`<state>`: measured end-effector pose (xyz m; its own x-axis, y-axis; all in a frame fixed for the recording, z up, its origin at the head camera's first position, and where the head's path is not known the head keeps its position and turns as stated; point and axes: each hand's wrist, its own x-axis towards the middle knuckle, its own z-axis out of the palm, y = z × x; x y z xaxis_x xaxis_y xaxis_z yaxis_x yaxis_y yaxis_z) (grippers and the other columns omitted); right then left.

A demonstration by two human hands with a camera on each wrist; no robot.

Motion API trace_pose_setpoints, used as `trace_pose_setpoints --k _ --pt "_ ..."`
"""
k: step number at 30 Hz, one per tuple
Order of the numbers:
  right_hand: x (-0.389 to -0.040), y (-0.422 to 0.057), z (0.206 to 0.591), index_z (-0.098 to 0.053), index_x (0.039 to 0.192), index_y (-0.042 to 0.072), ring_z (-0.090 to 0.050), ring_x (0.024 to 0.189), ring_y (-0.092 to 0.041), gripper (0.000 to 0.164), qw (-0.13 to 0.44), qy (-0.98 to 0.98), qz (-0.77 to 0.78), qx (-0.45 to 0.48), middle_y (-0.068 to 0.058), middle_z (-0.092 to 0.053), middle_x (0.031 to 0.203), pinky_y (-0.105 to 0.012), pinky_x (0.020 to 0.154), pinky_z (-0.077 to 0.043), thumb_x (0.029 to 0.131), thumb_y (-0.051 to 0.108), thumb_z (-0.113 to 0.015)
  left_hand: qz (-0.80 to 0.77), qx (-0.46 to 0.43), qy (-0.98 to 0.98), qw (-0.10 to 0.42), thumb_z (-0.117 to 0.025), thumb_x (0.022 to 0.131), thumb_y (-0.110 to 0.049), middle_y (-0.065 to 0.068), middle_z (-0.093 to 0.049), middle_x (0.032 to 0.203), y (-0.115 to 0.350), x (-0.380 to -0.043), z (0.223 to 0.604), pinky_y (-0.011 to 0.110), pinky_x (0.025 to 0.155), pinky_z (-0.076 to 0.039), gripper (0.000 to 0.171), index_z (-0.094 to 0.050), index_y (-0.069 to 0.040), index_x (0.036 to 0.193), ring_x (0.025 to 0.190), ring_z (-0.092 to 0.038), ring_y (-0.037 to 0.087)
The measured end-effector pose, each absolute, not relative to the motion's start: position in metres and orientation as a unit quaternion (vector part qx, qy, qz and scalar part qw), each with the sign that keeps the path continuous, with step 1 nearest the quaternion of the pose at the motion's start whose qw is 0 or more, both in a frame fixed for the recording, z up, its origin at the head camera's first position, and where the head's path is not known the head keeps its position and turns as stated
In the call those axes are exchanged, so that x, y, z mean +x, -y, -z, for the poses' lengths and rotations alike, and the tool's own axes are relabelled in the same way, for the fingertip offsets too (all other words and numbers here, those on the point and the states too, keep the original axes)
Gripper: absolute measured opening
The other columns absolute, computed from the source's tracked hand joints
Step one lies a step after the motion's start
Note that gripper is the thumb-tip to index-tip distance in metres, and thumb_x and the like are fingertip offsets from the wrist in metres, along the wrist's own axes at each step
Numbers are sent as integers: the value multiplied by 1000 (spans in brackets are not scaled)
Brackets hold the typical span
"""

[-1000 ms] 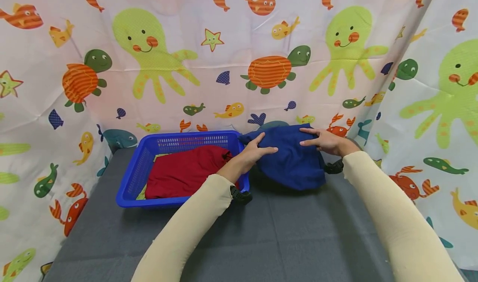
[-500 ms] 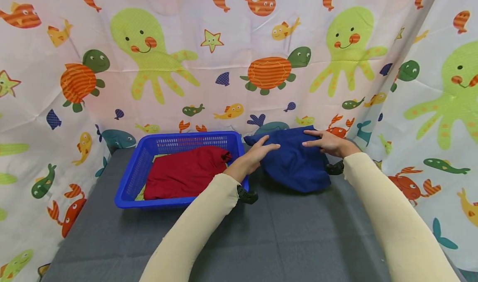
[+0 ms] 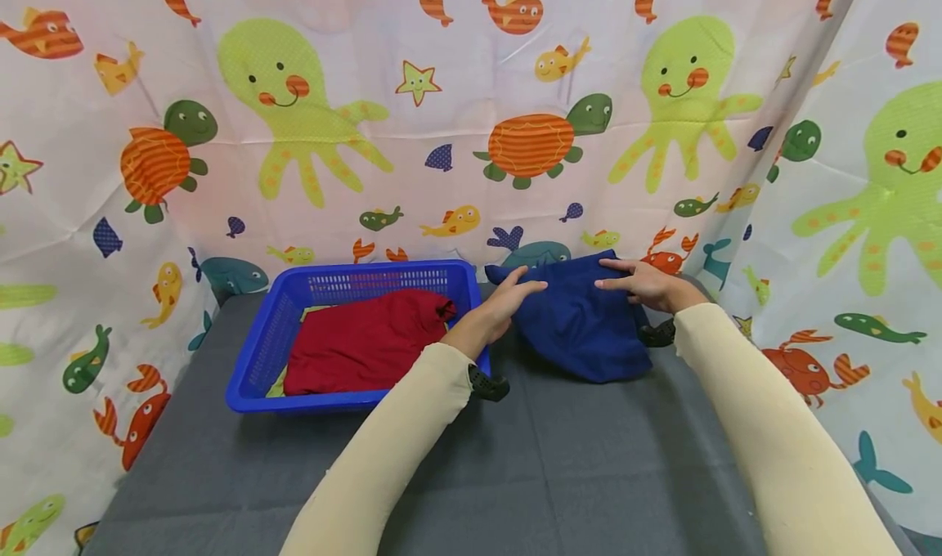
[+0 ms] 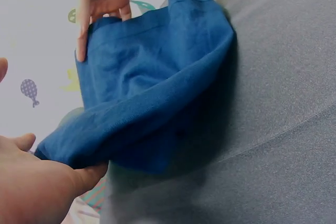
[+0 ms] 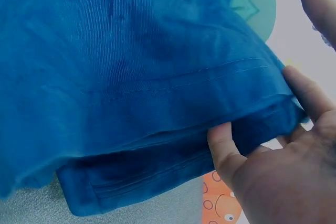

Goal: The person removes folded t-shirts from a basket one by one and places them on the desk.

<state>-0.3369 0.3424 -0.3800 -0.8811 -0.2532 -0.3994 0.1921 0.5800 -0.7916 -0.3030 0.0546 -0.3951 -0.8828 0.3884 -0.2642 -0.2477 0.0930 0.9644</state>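
Far L part of the table [image 3: 508, 499], nr its back L corner: blue plastic basket [image 3: 316, 401], long side roughly along the back edge. In it, a red cloth [image 3: 364, 339] w/ a dark bit [image 3: 445, 308] at its R end, lying over sth yellow-green [image 3: 278, 386], mostly hidden.

Next R, just past the basket's R end: L hand [image 3: 499, 307], thumb & index spread, pointing R; L wrist view has the cloth's L end gripped btw digits, other fingertips hidden, so can't tell how they lie.

Then the blue cloth [image 3: 581, 323], nr the table's back edge, R of centre. Shadow under it; can't tell if its low edge touches the tabletop. Long axis runs approx L–R, dipping toward the front on the R. Key relation, I'd judge: cloth is btw the two hands, directly R of L fingers & L of R fingers; both hands on it, L hand nearer the basket.

Far R: R hand [image 3: 651, 284] at the cloth's back R corner, fingers apart, pinching the hem; R wrist view has one finger inside the gap btw two layers, another outside.
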Motion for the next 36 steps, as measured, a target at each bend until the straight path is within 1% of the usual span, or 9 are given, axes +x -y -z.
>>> trace_pose_setpoints --k 4,9,11,14,18,25,28,32,36 --pt "-338 -342 381 -3 164 14 -7 154 -50 83 241 -849 469 -21 -25 14 168 -65 122 -18 104 36 -56 -668 52 -701 246 -62 98 -40 4 -7 173 -51 -302 392 59 128 -10 81 -17 -26 164 160 -7 29" --pt "-338 -342 377 3 164 13 -4 154 -50 86 242 -861 446 -6 -25 11 168 -66 122 -18 105 45 -51 -646 41 -722 244 -61 98 -41 2 -2 173 -47 -300 388 59 127 -10 86 -9 -29 165 160 -5 28" --pt "-336 -343 373 4 163 12 -4 154 -51 88 239 -868 436 0 -27 10 168 -67 122 -16 104 48 -50 -627 31 -738 247 -61 98 -42 2 0 173 -46 -299 387 60 127 -10 89 -4 -27 165 160 -3 28" --pt "-329 -341 365 5 163 11 -5 153 -52 88 233 -874 426 0 -29 8 167 -67 122 -15 104 49 -48 -589 24 -765 259 -60 98 -44 5 5 173 -48 -296 384 56 128 -9 94 3 -23 164 160 4 28" --pt "-320 -336 357 4 163 10 -7 153 -53 85 228 -880 416 -17 -29 8 167 -67 122 -16 106 48 -46 -555 28 -789 263 -57 99 -44 8 6 173 -51 -292 381 51 130 -7 94 6 -18 164 160 10 26" --pt "-308 -323 357 -3 164 12 -10 154 -51 80 202 -881 425 -48 -29 0 168 -66 121 -20 106 45 -47 -570 49 -783 244 -55 102 -37 9 -12 172 -41 -280 376 51 129 -15 80 -13 -10 164 159 -11 27" --pt "-301 -318 361 -5 164 13 -13 153 -51 77 194 -877 435 -62 -29 -4 168 -65 121 -22 106 43 -47 -588 64 -766 250 -55 103 -33 10 -18 170 -34 -272 374 52 127 -21 71 -22 -11 162 158 -19 29" --pt "-288 -306 362 -11 164 15 -18 153 -48 73 186 -864 460 -83 -25 -9 169 -64 121 -23 107 40 -48 -635 70 -726 255 -52 105 -26 11 -31 166 -20 -262 372 51 123 -32 56 -36 -12 157 154 -29 34" --pt "-280 -290 360 -20 163 15 -23 154 -43 70 181 -852 481 -101 -19 -16 169 -62 122 -24 105 39 -52 -670 61 -701 238 -49 106 -22 13 -43 159 1 -254 369 49 120 -38 45 -49 -10 149 147 -40 38"
